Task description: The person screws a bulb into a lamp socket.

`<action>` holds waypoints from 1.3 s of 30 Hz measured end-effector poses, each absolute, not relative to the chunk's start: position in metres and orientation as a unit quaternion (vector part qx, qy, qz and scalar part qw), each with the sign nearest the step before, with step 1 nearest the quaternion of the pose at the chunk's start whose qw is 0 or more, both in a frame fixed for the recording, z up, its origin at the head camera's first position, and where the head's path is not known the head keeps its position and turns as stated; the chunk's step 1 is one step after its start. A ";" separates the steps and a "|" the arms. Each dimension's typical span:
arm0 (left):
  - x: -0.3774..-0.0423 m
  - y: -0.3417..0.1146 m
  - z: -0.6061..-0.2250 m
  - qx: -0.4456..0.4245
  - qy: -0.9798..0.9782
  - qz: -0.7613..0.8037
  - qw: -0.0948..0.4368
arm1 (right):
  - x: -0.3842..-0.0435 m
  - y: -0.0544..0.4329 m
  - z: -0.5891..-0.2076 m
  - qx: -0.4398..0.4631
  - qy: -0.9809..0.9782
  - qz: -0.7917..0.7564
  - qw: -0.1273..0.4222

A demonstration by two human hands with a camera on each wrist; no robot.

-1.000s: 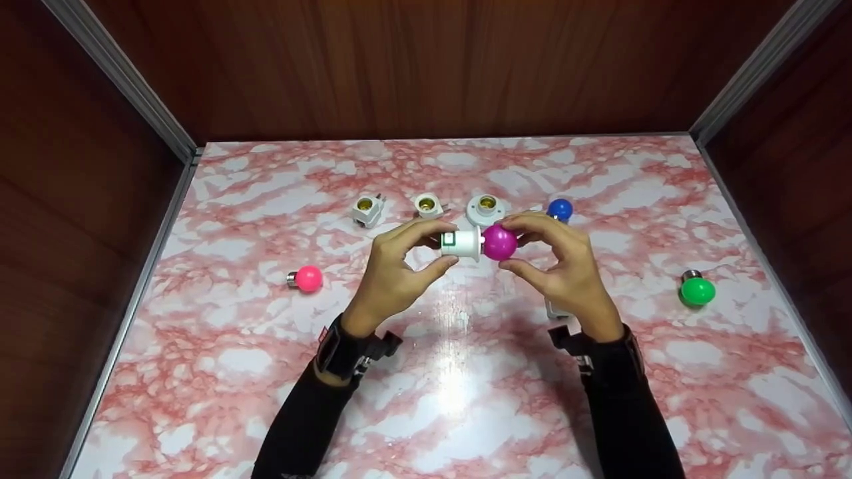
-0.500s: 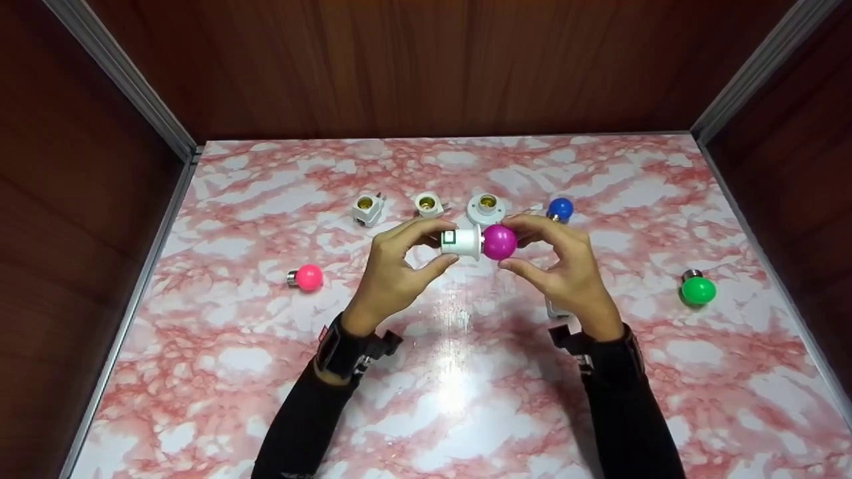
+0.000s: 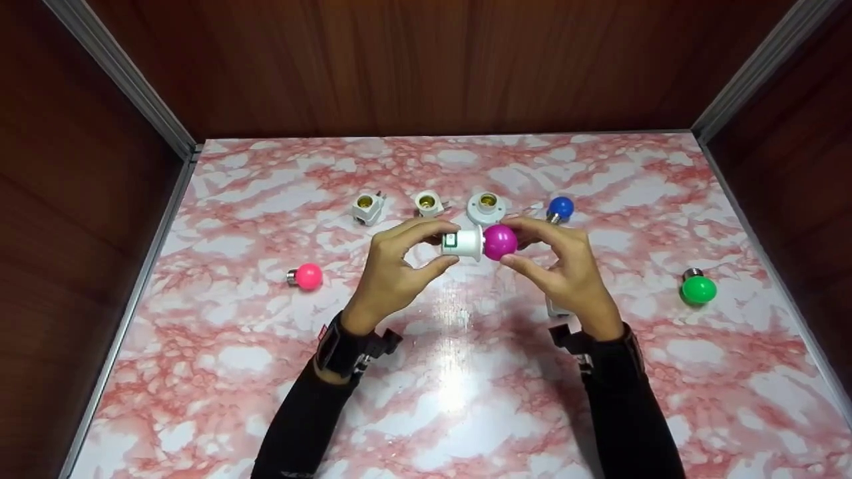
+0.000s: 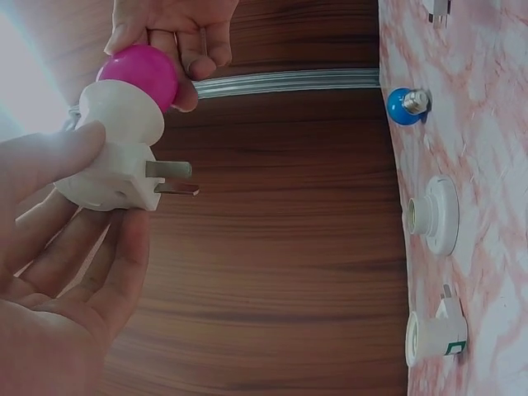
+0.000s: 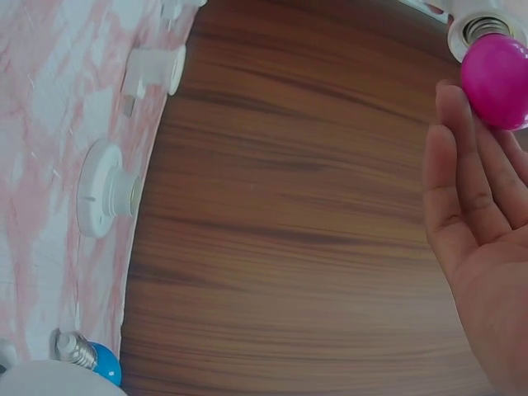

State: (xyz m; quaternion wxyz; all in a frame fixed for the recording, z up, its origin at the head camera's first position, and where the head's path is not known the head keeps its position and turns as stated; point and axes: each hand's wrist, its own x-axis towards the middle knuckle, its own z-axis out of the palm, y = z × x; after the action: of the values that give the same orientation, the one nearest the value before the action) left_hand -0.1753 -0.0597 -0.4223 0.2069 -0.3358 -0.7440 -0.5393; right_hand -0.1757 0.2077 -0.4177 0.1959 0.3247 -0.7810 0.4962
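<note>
Above the middle of the table, my left hand grips a white plug-in bulb socket between thumb and fingers. Two flat metal prongs stick out of the socket's side in the left wrist view. A magenta light bulb sits at the socket's mouth, lined up with it, and my right hand holds the bulb between thumb and fingers. Part of the bulb's metal screw thread shows inside the socket's rim in the right wrist view.
Behind the hands stand three white sockets: a boxy one, a small plug-in one and a round-based one. A blue bulb, pink bulb and green bulb lie around. A white object is partly under the right wrist.
My right thumb has shifted slightly up over the magenta bulb, and its fingers have moved a little. The left hand and the socket stay almost still.
</note>
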 end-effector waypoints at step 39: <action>-0.175 -0.059 -0.423 -0.335 -0.744 -0.541 0.201 | -0.176 0.206 -0.419 0.353 -0.750 0.526 0.191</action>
State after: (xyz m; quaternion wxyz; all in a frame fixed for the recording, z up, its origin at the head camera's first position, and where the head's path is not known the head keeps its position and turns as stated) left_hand -0.1754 -0.0591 -0.4226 0.2012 -0.3354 -0.7442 -0.5414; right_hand -0.1758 0.2057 -0.4187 0.1914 0.3530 -0.7497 0.5261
